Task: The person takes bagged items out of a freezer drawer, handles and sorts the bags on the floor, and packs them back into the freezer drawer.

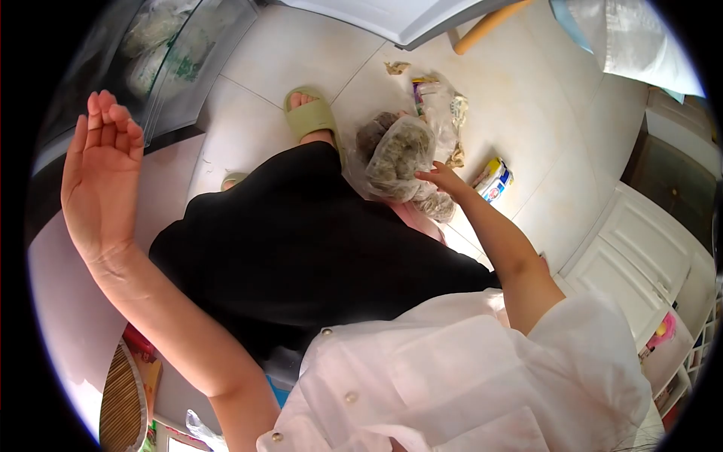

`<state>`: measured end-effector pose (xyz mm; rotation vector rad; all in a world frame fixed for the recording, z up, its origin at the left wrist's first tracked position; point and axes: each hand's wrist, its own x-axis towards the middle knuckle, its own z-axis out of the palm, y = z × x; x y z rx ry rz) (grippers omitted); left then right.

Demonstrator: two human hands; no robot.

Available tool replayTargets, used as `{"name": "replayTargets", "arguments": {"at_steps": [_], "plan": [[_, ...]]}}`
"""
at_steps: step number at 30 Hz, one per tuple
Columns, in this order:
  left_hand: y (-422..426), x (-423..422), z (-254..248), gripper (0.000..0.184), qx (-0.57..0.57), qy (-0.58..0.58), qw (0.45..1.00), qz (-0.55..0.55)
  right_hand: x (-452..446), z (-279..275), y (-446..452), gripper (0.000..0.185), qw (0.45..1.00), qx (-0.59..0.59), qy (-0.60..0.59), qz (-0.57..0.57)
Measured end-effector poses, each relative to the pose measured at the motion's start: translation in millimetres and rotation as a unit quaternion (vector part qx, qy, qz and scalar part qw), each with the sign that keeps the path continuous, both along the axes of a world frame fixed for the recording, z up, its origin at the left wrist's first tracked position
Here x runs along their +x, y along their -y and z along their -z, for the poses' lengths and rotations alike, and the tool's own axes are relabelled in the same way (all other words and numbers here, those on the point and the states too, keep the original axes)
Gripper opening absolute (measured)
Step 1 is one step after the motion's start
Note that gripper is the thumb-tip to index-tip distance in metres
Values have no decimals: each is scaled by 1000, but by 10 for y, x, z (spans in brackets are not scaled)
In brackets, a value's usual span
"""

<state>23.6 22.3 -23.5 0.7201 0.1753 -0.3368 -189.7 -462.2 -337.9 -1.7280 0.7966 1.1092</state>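
My left hand [105, 177] is raised at the left, palm showing, with its fingers slightly curled and nothing in it. It is nearest to the open fridge compartment [154, 105], where plastic-wrapped food [162, 53] shows behind clear drawer fronts. Down at the floor, my right hand [446, 181] has its fingers at the side of a clear plastic bag [407, 147] filled with greenish-brown dried stuff, and seems to grip it. Beside that bag lie a darker bag [374, 134], a smaller bag [434, 205] and a crumpled clear wrapper [438, 102].
On the tiled floor [301, 45] lie a yellow, white and blue packet [494, 179] and a brown scrap [397, 68]. A white door [392, 15] and a wooden leg [489, 26] stand ahead. White cabinets [640, 248] line the right. My green slipper [310, 113] is near the bags.
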Motion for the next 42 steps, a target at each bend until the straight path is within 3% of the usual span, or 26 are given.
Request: {"name": "replayTargets", "arguments": {"at_steps": [2, 9, 16, 26, 29, 36, 39, 42], "plan": [[27, 9, 6, 28, -3, -5, 1000, -8, 18, 68, -78, 91, 998, 30, -62, 7], [30, 23, 20, 27, 14, -4, 1000, -3, 36, 141, -338, 94, 985, 77, -84, 133], [78, 21, 19, 28, 44, -4, 999, -25, -4, 306, -524, 64, 940, 123, 97, 302], [385, 6, -94, 25, 128, -84, 974, -165, -134, 696, -547, 57, 942, 25, 124, 311], [436, 16, -192, 25, 136, -112, 966, -190, -46, 432, -677, 46, 946, 42, 134, 293], [517, 9, -132, 29, 135, -108, 975, -142, -71, 422, -340, 47, 965, 53, 105, 235], [592, 8, -141, 30, 130, -94, 983, -88, 11, 50, -156, 49, 986, -73, 50, 141], [627, 13, -200, 32, 135, -72, 987, -51, 39, -51, 209, 55, 991, 50, 78, 97]]}}
